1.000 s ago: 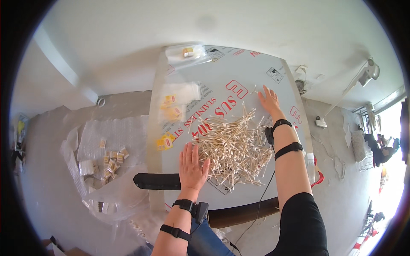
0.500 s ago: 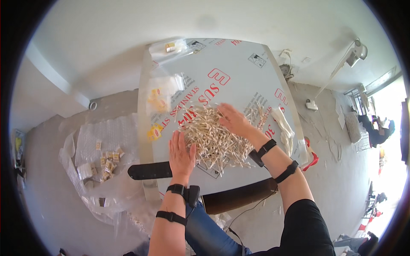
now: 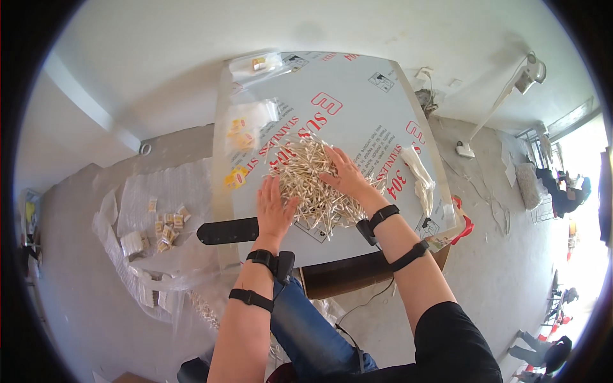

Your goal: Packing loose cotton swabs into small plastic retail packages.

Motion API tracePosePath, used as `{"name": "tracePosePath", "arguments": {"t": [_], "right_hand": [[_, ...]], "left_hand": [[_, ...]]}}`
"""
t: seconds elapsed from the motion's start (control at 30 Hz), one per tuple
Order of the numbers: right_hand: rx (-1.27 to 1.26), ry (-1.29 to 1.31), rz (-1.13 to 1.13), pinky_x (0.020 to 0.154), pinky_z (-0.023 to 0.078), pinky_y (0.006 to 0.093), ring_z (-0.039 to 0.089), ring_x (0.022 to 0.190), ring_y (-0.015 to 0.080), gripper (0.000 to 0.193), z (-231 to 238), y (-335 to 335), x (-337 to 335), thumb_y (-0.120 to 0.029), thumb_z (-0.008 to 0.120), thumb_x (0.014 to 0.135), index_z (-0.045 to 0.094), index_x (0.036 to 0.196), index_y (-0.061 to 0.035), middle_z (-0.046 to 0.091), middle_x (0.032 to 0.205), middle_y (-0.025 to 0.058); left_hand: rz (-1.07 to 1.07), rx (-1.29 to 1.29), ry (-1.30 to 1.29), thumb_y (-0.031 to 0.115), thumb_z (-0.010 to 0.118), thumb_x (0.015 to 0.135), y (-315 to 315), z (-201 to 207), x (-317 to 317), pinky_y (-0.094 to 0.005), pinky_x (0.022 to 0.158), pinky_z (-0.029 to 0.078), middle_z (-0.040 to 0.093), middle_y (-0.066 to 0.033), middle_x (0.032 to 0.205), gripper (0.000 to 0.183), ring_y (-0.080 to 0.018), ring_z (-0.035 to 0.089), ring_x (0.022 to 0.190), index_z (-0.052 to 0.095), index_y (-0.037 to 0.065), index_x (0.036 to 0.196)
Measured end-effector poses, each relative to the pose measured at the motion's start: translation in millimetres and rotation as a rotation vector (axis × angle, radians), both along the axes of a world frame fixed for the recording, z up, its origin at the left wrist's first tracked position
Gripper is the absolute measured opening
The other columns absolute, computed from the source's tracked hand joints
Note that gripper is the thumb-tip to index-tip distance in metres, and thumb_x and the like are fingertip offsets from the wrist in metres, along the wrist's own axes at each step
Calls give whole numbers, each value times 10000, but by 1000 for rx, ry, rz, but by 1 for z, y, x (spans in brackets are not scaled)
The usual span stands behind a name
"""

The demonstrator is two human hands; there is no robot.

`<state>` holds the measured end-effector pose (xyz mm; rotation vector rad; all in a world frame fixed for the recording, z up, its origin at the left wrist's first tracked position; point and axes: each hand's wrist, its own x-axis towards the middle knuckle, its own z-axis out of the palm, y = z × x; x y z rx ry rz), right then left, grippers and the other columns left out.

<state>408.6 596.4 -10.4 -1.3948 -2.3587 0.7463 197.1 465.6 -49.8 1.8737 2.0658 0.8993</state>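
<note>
A loose heap of cotton swabs (image 3: 313, 185) lies on the table (image 3: 357, 89), which is covered with printed protective film. My left hand (image 3: 276, 207) rests against the heap's left edge, with its fingers stretched out and the thumb toward the swabs. On the right side my right hand (image 3: 347, 175) is laid over the heap's edge, fingers extended and thumb apart. Neither hand grasps any swabs. Black straps with small devices circle both wrists.
Yellow-labelled clear bags (image 3: 242, 134) lie along the table's left side. A white crumpled bag (image 3: 418, 182) is at the right, and a black strip (image 3: 227, 232) juts past the left edge. Bubble wrap (image 3: 169, 198) with small packs spreads at left; a lamp (image 3: 501, 105) stands at right.
My right hand has moved inward, and the swabs strewn on the right are drawn into a narrower heap. My left hand stays at the left edge. The view has shifted slightly.
</note>
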Motion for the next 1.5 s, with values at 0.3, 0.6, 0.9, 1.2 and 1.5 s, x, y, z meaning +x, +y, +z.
{"name": "tracePosePath", "arguments": {"t": [0.3,0.6,0.9,1.2,1.5], "right_hand": [[31,-579,190,1107,179,585,105,1402,442,1170,47,-47,8,-605,774,593,155,1491,-183,92,1530,220],[63,-270,113,1124,202,510,172,1388,420,1084,17,-26,-3,-513,786,611,226,1472,-166,171,1509,222],[86,-7,-79,1084,301,437,315,1339,375,678,-7,-23,-32,-362,629,838,344,1424,-175,310,1460,194],[-27,393,-157,911,457,335,564,1079,262,424,-15,-11,-65,-221,562,918,489,1332,-169,540,1247,155],[-627,1106,-317,705,486,189,557,803,52,343,-1,3,-78,-199,547,959,523,1278,-73,607,913,-2]], "left_hand": [[-137,-299,51,474,837,574,-1,54,32,-559,1119,119,95,-191,1539,1172,-398,104,1413,166,169,1486],[-69,-108,-30,433,737,729,12,19,32,-559,1113,115,172,-203,1518,904,-407,131,1404,275,172,1461],[196,55,-17,488,594,846,29,12,54,-504,1083,246,348,-222,1432,713,-391,318,1327,356,139,1421],[306,202,-489,330,490,947,59,10,69,-440,1012,368,413,-252,1363,485,-423,419,1230,440,65,1350],[344,339,-747,342,442,975,92,29,83,-425,1014,359,455,-238,1282,424,-383,406,1233,507,56,1281]]}}
